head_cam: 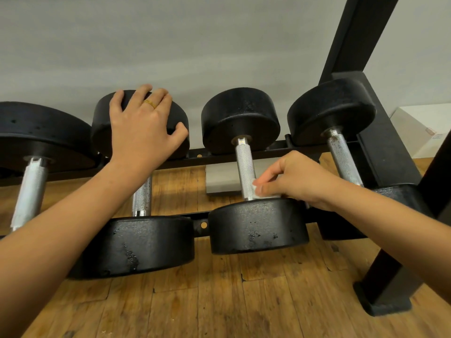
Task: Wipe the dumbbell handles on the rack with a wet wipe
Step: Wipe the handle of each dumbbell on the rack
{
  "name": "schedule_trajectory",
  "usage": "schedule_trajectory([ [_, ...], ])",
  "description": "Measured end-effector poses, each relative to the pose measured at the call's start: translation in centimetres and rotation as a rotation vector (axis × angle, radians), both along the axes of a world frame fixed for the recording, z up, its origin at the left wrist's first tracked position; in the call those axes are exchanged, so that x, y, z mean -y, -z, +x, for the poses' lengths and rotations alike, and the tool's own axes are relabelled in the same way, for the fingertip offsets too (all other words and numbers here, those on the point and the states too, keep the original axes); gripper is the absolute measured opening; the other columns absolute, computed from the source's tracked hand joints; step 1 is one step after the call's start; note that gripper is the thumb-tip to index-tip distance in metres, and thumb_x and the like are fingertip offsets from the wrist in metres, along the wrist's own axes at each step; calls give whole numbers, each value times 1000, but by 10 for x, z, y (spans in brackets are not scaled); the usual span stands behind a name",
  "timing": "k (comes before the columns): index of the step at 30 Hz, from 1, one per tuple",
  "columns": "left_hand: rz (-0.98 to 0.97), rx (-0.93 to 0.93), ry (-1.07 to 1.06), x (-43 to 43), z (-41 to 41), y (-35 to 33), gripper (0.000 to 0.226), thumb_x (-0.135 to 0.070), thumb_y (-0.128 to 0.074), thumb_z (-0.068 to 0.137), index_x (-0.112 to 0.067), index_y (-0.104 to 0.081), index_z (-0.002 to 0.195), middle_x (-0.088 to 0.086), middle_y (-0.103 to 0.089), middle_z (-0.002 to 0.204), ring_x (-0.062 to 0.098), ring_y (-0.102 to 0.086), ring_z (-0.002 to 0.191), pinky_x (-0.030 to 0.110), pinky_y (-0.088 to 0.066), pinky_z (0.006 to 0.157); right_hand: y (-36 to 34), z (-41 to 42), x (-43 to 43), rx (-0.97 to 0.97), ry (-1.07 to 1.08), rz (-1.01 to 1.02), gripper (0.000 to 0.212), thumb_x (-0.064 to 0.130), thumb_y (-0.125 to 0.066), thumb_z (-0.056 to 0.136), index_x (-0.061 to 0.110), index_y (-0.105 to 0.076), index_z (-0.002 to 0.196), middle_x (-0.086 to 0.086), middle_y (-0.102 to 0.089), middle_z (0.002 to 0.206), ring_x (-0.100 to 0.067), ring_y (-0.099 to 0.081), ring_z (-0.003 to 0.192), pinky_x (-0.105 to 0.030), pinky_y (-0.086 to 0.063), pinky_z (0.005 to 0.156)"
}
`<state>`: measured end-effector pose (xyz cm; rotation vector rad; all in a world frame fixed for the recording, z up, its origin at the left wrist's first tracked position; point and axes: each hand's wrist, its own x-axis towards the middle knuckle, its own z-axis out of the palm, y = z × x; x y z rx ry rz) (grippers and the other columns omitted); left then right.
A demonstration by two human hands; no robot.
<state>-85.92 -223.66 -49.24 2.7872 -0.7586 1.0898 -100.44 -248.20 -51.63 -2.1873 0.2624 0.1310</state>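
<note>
As only the head view is given, all that follows comes from it. Four dumbbells lie across the rack (201,225), and the wipe (255,189) is at the third handle (245,164), low on its near end, just above the near head (256,225). The right hand (300,179) pinches the wipe between thumb and curled fingers and presses it to the metal. The left hand (141,123) rests on the far head (103,128) of the second dumbbell. Its fingers are spread apart and lie over the round top, and they hold nothing.

I judge that the task is somewhere in the middle, because the wipe works on the third of four handles. Which handles are already clean, I cannot tell: no handle shows a clear wet film. The first handle (29,191) looks paler than the others, but this may be only glare or blur. If the work goes from left to right, the fourth handle (341,157) remains, and also the far part of the third.

Much is hidden. Most of the wipe is inside the right hand, so its size and its dirt are unclear. The left forearm covers the far part of the second handle (142,196). The right forearm covers the near end of the fourth dumbbell. The first dumbbell is cut off by the left edge. Other shelves of the rack, if there are any, are out of view.
</note>
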Motion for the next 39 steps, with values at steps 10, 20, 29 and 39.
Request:
schedule_trajectory([
  [10, 5, 7, -9, -1, 2, 1, 54, -42, -52, 98, -8, -59, 140, 10, -61, 143, 29, -44, 142, 59, -25, 117, 1, 14, 9, 123, 107, 44, 21, 14, -83, 79, 18, -78, 99, 1, -77, 90, -11, -74, 84, -39, -60, 87],
  [20, 0, 17, -7, -2, 6, 3, 55, -44, -49, 98, -9, -61, 138, 8, -62, 142, 28, -45, 142, 58, -26, 117, 13, 49, -8, 484, 181, -214, 18, 20, -73, 91, 15, -77, 108, 3, -75, 90, -8, -70, 78, -35, -62, 78],
  [29, -3, 21, -13, -1, 7, 3, 54, -44, -51, 97, -8, -62, 137, 9, -63, 141, 29, -46, 141, 58, -27, 116, 10, 51, -11, 538, 158, -298, 20, 19, -68, 95, 15, -76, 112, 0, -76, 100, -10, -69, 87, -37, -59, 86],
  [39, 2, 19, -14, -1, 5, 2, 55, -44, -50, 97, -8, -62, 137, 9, -62, 142, 29, -46, 142, 59, -26, 117, -4, 43, -13, 426, 63, -353, 20, 19, -70, 93, 13, -77, 111, -3, -75, 105, -12, -68, 90, -38, -56, 94],
])
